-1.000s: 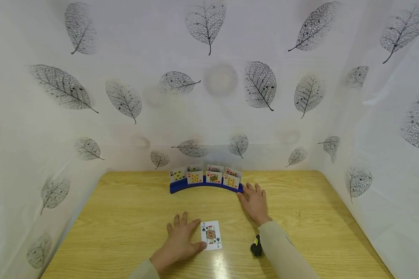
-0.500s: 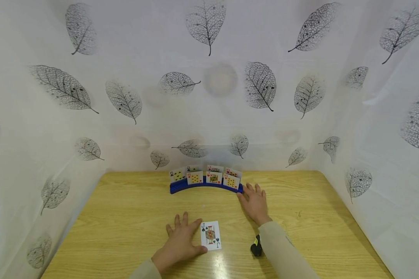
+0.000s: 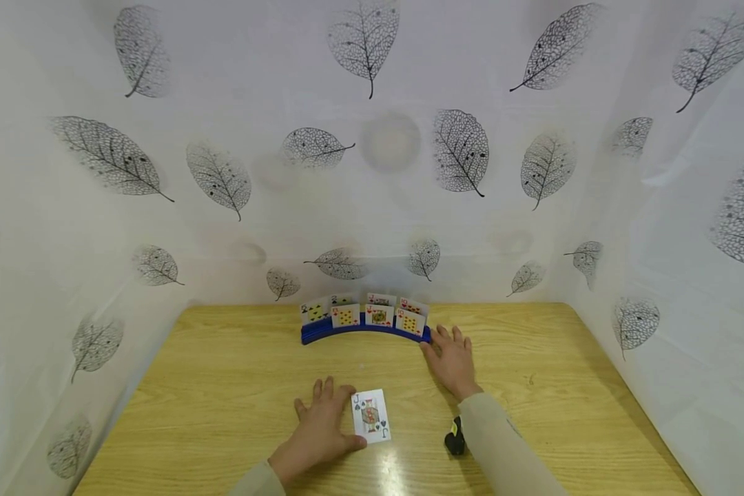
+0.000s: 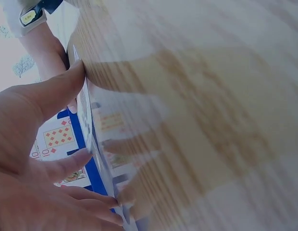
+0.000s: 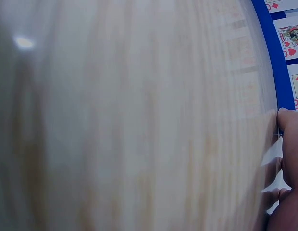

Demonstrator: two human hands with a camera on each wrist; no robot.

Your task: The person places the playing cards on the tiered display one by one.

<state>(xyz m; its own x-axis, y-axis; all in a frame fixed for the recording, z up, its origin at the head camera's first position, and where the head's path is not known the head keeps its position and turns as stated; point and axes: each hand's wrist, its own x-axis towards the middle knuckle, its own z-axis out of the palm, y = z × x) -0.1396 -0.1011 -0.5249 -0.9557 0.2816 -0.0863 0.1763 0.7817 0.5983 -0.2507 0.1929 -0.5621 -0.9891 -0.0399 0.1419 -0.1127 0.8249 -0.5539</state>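
My left hand [image 3: 322, 427] pinches a jack of spades playing card [image 3: 370, 416] by its left edge, thumb at the near corner and index finger at the far one. In the left wrist view the card [image 4: 85, 108] appears nearly edge-on, close over the table. At the back, a curved blue card holder [image 3: 331, 334] bears several upright playing cards [image 3: 379, 316] in two rows. My right hand [image 3: 452, 362] holds the holder's right end, its thumb in front; the right wrist view has that thumb [image 5: 286, 118] against the blue front. The other fingers spread onto the table.
The wooden table [image 3: 235, 372] is glossy and mirrors the hands and cards. White cloth walls [image 3: 384, 207] printed with leaves enclose its back and sides. A black device with a yellow label [image 3: 455, 439] sits beside the right sleeve.
The jack of spades has shifted slightly left and away and turned a little in my left fingers. My right hand and the card holder stay in place.
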